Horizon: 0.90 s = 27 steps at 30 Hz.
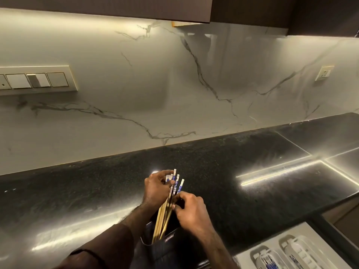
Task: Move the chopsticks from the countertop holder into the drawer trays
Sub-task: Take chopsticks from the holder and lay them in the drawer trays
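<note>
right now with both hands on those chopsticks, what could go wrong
The left hand and right hand pinch only part of the chopsticks, so loose ones may slip out and scatter on the glossy black countertop. Pulling at a slant could tip the dark holder. The drawer trays sit lower right, so a carry over the edge risks drops.

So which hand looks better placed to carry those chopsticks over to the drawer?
Probably the right hand: it pinches the chopsticks mid-length and is nearer the drawer trays, lower right. The left hand grips their tops, farther away.
</note>
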Each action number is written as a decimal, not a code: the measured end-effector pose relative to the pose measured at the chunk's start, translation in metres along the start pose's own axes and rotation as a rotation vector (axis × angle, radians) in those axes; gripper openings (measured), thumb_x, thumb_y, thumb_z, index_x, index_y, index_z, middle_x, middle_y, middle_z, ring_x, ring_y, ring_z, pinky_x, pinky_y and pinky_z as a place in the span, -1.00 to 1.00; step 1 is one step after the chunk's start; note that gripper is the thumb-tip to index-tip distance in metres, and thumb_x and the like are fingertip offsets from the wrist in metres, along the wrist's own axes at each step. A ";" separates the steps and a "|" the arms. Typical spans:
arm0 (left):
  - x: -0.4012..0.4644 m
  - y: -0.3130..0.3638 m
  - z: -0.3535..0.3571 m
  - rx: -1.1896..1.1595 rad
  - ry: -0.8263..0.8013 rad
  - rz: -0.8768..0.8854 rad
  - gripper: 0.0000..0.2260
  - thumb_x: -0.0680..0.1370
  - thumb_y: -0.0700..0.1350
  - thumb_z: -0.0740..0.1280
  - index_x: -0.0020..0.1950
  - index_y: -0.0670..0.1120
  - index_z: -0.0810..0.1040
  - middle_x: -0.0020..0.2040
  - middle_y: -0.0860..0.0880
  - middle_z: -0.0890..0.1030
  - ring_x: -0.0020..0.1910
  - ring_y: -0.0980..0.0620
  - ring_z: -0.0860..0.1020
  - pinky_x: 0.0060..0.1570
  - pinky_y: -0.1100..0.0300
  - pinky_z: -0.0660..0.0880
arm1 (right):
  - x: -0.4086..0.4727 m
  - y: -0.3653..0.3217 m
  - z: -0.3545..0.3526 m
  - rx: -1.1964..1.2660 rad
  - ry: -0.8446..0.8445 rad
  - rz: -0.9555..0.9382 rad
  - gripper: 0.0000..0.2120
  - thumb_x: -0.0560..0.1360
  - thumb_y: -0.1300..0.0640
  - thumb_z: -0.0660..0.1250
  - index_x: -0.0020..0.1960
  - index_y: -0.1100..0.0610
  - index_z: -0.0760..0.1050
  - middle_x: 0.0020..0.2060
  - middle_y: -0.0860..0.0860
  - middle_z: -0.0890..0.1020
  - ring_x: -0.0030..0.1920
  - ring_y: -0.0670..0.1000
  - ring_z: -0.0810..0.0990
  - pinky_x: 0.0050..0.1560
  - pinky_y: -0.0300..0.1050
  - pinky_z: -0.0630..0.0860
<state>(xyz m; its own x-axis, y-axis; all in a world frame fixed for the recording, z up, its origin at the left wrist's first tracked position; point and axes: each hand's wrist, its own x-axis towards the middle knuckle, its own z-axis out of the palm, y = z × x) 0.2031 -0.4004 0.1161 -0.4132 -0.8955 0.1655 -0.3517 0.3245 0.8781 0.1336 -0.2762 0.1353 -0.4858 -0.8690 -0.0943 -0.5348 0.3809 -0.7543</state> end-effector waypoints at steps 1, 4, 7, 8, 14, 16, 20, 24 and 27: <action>0.000 0.000 -0.001 -0.009 0.011 -0.003 -0.71 0.44 -0.24 0.50 0.12 -0.01 0.67 -0.19 0.20 0.64 -0.24 0.42 0.61 -0.34 0.54 0.47 | 0.000 0.000 0.000 0.003 -0.004 -0.002 -0.82 0.52 0.11 0.38 0.10 -0.09 0.56 -0.03 -0.13 0.63 -0.04 -0.17 0.62 0.06 -0.14 0.61; 0.000 0.001 -0.006 0.013 0.050 -0.009 -0.72 0.44 -0.22 0.50 0.11 0.02 0.67 -0.13 0.18 0.65 -0.23 0.37 0.60 -0.33 0.60 0.43 | 0.000 -0.001 -0.001 0.001 -0.014 -0.010 -0.81 0.52 0.11 0.37 0.11 -0.09 0.55 -0.02 -0.15 0.62 -0.03 -0.18 0.61 0.07 -0.15 0.60; 0.001 0.005 -0.012 -0.011 0.080 -0.015 -0.72 0.43 -0.18 0.52 0.10 0.07 0.67 -0.06 0.12 0.69 -0.15 0.31 0.60 -0.24 0.54 0.48 | 0.000 -0.002 -0.002 -0.004 -0.009 -0.015 -0.80 0.52 0.10 0.37 0.11 -0.11 0.54 -0.03 -0.13 0.62 -0.02 -0.16 0.61 0.09 -0.13 0.60; 0.001 0.009 -0.014 -0.026 0.085 -0.002 -0.71 0.43 -0.17 0.52 0.10 0.08 0.67 -0.06 0.12 0.69 -0.13 0.29 0.61 -0.17 0.48 0.54 | 0.000 -0.003 -0.003 -0.005 0.003 -0.019 -0.79 0.52 0.09 0.38 0.13 -0.11 0.53 -0.04 -0.14 0.61 -0.03 -0.16 0.61 0.08 -0.15 0.59; -0.001 0.064 -0.029 -0.163 0.084 0.153 -0.69 0.40 -0.21 0.53 0.04 0.14 0.66 -0.01 0.06 0.72 -0.07 0.20 0.68 -0.01 0.22 0.62 | -0.005 -0.014 -0.015 0.098 0.089 -0.136 -0.55 0.52 0.05 0.39 0.36 -0.14 0.36 0.00 -0.08 0.68 -0.08 -0.18 0.64 -0.06 -0.30 0.54; -0.003 0.090 -0.034 -0.218 0.052 0.186 -0.71 0.40 -0.22 0.54 0.06 0.06 0.68 -0.02 0.03 0.72 -0.08 0.18 0.69 -0.01 0.20 0.63 | -0.008 -0.019 -0.023 0.132 0.111 -0.176 -0.57 0.53 0.05 0.36 0.34 -0.15 0.34 0.04 -0.06 0.68 -0.04 -0.17 0.64 -0.04 -0.23 0.58; -0.012 0.142 -0.045 -0.259 0.005 0.247 -0.72 0.38 -0.21 0.55 0.06 0.00 0.69 -0.08 0.02 0.73 -0.12 0.14 0.70 -0.03 0.18 0.64 | -0.015 -0.029 -0.042 0.231 0.161 -0.246 -0.67 0.55 0.07 0.34 0.29 -0.10 0.42 0.08 -0.09 0.66 -0.01 -0.18 0.65 -0.03 -0.26 0.60; -0.030 0.178 -0.059 -0.375 -0.049 0.305 -0.69 0.31 -0.16 0.56 0.03 0.00 0.68 -0.10 -0.05 0.74 -0.12 0.00 0.72 -0.03 0.07 0.65 | -0.025 -0.031 -0.064 0.383 0.148 -0.311 -0.82 0.54 0.12 0.37 0.12 -0.06 0.54 -0.06 -0.14 0.68 -0.08 -0.23 0.66 -0.12 -0.33 0.60; -0.044 0.194 -0.066 -0.458 -0.075 0.331 -0.68 0.29 -0.13 0.52 0.03 0.00 0.67 -0.12 -0.07 0.74 -0.12 -0.06 0.72 -0.07 0.09 0.65 | -0.036 -0.026 -0.077 0.481 0.014 -0.335 -0.86 0.53 0.16 0.37 0.06 -0.01 0.58 -0.09 -0.09 0.70 -0.06 -0.14 0.68 -0.01 -0.14 0.64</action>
<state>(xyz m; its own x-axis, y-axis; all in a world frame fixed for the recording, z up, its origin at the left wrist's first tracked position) 0.2087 -0.3185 0.3087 -0.5036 -0.7394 0.4469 0.1995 0.4038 0.8928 0.1119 -0.2305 0.2086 -0.3553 -0.9117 0.2061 -0.2885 -0.1028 -0.9519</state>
